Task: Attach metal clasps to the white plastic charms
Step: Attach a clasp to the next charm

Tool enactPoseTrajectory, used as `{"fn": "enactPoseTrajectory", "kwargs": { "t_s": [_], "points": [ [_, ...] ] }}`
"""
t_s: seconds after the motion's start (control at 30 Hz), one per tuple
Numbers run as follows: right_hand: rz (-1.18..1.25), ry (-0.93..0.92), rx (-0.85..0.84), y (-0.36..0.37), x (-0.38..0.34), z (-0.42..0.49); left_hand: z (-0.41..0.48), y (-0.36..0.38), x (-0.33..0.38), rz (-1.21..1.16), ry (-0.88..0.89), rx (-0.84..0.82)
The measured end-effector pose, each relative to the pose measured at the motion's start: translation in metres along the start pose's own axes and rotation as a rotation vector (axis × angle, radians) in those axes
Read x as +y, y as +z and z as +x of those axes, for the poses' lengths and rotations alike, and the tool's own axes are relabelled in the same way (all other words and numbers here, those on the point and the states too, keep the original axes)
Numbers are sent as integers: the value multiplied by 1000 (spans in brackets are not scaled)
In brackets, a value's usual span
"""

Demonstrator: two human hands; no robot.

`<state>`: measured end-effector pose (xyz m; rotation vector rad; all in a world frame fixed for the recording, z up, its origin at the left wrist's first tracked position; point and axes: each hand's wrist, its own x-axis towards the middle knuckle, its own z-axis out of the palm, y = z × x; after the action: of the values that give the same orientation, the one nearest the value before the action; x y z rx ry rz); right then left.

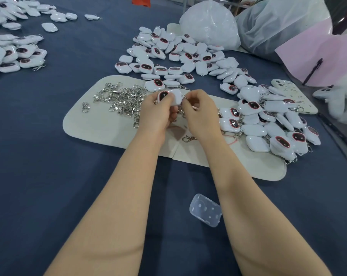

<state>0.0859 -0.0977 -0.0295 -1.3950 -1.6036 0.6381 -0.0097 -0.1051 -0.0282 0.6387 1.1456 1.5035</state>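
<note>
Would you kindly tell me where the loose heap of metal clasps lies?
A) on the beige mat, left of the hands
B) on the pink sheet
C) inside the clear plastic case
A: the metal clasps spread over the beige mat beside the left hand, which holds a white charm.

Left hand: bare, slim, with smooth skin and soft knuckle creases across the back.
Right hand: bare likewise, of the same slender build; the knuckles show as low ridges.
Left forearm: bare along all that shows, smooth and long, tapering to a narrow wrist.
Right forearm: bare along all that shows, with the same tapering shape and a soft shaded line running along it.
Nails: too small and blurred to tell.
Worn: bare skin only on every part in view.
</note>
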Motion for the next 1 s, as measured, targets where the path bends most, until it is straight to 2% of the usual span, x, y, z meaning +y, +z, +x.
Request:
{"fn": "enactPoseTrajectory", "kwargs": {
  "t_s": [0.13, 0.5, 0.6, 0.73, 0.8, 0.9, 0.93, 1.0],
  "points": [
    [122, -24, 106, 1, -2, 0, -2, 0, 4, -251, -132, -38],
    [-2, -143, 170, 0, -2, -4, -6, 0, 8, -308, -165, -6],
    [-98, -198, 156, -3, -2, -3, -5, 0, 7, -134, -46, 20],
    [-266, -229, 77, -9, 0, 2, -5, -1, 5, 376, 466, 16],
    [-330, -217, 36, -10, 2, 4, -10, 0, 2, 551, 627, -10],
    [-320, -182, -26, -8, 4, 1, -10, 0, -2, 662, 645, 16],
    [-287, -170, -38, -6, 5, 0, -8, 0, -2, 635, 603, 34],
    [-172, -120, -30, -5, 4, -1, -5, 0, 1, 440, 404, 55]
  ]
}}
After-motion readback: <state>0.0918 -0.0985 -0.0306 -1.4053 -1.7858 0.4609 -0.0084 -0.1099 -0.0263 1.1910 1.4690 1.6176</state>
